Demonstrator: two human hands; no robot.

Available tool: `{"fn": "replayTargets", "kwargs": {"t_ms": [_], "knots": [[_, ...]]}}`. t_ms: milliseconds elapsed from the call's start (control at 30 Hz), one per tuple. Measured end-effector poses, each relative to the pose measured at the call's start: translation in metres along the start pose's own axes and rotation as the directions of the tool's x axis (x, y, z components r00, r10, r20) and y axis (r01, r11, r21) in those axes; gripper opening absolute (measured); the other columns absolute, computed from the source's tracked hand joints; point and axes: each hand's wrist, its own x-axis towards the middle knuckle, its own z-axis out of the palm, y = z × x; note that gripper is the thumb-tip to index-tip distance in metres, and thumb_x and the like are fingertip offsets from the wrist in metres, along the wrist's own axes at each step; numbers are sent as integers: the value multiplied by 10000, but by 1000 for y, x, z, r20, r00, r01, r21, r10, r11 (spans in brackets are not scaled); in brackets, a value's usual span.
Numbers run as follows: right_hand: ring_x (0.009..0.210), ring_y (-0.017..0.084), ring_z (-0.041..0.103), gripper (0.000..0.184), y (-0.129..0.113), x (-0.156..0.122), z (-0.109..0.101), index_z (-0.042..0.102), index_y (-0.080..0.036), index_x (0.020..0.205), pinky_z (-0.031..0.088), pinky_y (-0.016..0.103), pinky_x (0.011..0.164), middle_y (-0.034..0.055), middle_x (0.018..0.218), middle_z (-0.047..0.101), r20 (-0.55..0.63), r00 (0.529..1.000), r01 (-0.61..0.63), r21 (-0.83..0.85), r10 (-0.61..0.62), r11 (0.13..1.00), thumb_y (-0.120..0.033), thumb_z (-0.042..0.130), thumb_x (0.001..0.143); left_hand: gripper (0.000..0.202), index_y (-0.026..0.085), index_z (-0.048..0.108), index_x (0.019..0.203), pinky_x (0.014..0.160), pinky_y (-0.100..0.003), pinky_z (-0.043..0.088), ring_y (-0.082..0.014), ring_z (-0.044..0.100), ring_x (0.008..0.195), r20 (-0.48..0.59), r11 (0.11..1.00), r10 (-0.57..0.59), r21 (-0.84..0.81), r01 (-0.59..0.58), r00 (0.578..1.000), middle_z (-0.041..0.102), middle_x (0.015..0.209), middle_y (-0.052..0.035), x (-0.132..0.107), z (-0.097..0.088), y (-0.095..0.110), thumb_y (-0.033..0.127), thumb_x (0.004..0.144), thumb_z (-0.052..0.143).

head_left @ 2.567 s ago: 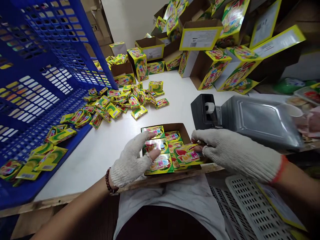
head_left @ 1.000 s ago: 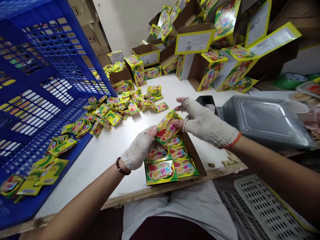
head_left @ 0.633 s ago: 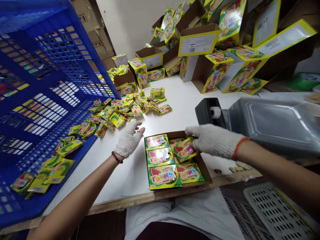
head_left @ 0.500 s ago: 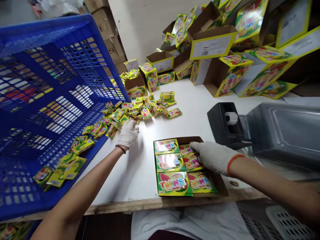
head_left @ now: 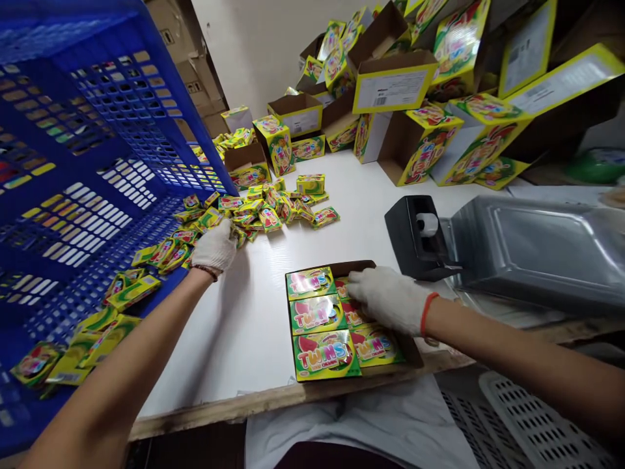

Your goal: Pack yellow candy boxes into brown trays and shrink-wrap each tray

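My left hand (head_left: 215, 249), in a white knit glove, reaches into a loose heap of small yellow-green candy boxes (head_left: 269, 218) beside the blue crate. Its fingertips are hidden among the boxes, so any grip is unclear. In front of me an open cardboard display box (head_left: 415, 355) holds two columns of flat candy boxes marked TWINS (head_left: 322, 355). Over the right column lies my gloved right hand (head_left: 388, 298), its fingers stretched out on the boxes at the far end and covering part of them.
A tilted blue plastic crate (head_left: 161, 124) with more candy boxes spilling out stands at left. A black tape dispenser (head_left: 415, 238) and a grey metal bin (head_left: 532, 254) are at right. Empty display boxes (head_left: 395, 85) are piled at the back against the wall.
My left hand has moved left and slightly nearer me along the heap. My right hand has shifted over the right column, its fingers now spread there. The whole view has slid left.
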Motion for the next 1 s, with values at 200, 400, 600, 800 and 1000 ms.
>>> {"fn": "replayTargets", "kwargs": {"t_ms": [200, 400, 600, 800, 1000], "knots": [[739, 172, 653, 253, 16, -17, -34, 701, -192, 939, 490, 274, 687, 35, 828, 722, -336, 879, -17, 688, 339, 726, -302, 474, 945, 491, 193, 544, 1193, 820, -367, 590, -202, 689, 901, 81, 202, 49, -977, 69, 996, 681, 1057, -67, -68, -25, 69, 433, 801, 717], [522, 126, 541, 403, 21, -23, -32, 597, -190, 966, 447, 257, 520, -28, 645, 592, -316, 845, 142, 911, 432, 388, -535, 695, 781, 609, 197, 562, 1124, 734, -336, 625, -199, 690, 889, 348, -165, 211, -908, 384, 913, 660, 991, -30, -115, -24, 137, 430, 660, 880], [570, 137, 562, 496, 36, -39, -32, 560, -198, 1048, 461, 251, 509, -34, 675, 587, -407, 818, 246, 886, 406, 393, -549, 725, 738, 564, 204, 572, 1150, 691, -269, 592, -163, 680, 830, 288, -128, 262, -936, 329, 921, 673, 957, -16, -112, -27, 149, 408, 705, 852], [571, 128, 538, 371, 40, -52, -40, 559, -192, 1050, 434, 245, 508, -8, 714, 621, -428, 823, 234, 854, 373, 464, -450, 662, 803, 503, 175, 600, 1140, 623, -245, 531, -138, 627, 720, 252, 71, 286, -968, 241, 924, 649, 826, -1, -109, -26, 153, 398, 740, 809], [571, 126, 527, 258, 51, -52, -38, 591, -191, 1056, 401, 246, 526, -15, 702, 611, -395, 841, 115, 800, 371, 589, -345, 623, 852, 483, 200, 555, 1292, 857, -365, 557, -227, 673, 996, 72, 339, 284, -940, -29, 956, 696, 1102, -87, -106, -23, 149, 351, 849, 673]]}}
